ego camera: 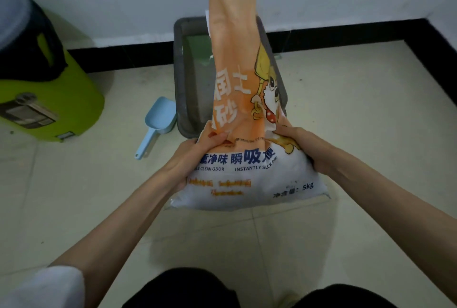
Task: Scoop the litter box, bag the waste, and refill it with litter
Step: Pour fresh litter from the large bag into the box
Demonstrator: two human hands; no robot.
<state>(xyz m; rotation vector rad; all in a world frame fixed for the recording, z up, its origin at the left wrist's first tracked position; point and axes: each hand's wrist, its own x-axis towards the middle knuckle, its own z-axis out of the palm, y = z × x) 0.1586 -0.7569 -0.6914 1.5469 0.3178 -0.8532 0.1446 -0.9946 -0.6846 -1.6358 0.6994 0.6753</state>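
While both hands clutch it, left hand [195,157], right hand [300,145], litter bag [243,110] long axis upright, top toward litter box [183,80].

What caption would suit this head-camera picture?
Both hands grip a cat litter bag before a grey litter box.
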